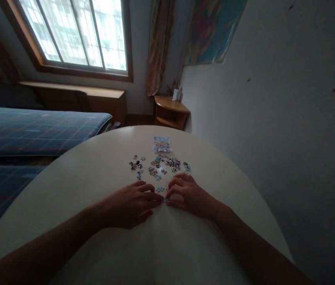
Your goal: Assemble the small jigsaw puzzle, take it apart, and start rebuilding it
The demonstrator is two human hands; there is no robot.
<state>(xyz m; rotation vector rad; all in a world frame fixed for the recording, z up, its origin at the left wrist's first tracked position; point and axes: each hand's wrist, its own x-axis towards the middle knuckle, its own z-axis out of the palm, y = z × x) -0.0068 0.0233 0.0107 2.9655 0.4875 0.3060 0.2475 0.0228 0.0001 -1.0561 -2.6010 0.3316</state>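
Observation:
A small bluish jigsaw puzzle piece (165,200) lies on the white table between my two hands, partly covered by fingertips. My left hand (136,202) rests palm down with its fingers stretched out, the index fingertip touching the left side of that piece. From the right, my right hand (187,194) has thumb and forefinger pinched on the same piece, its other fingers bent. Just beyond are some light-blue puzzle pieces (159,189). Farther back lies a loose ring of mixed pieces (173,162), with a smaller group of pieces (136,165) to the left.
A printed picture sheet (162,144) lies behind the pieces on the round white table (102,166). Left of the table is a bed with a plaid mattress (37,130). A wooden corner shelf (172,106) stands behind, and a white wall (289,130) runs along the right.

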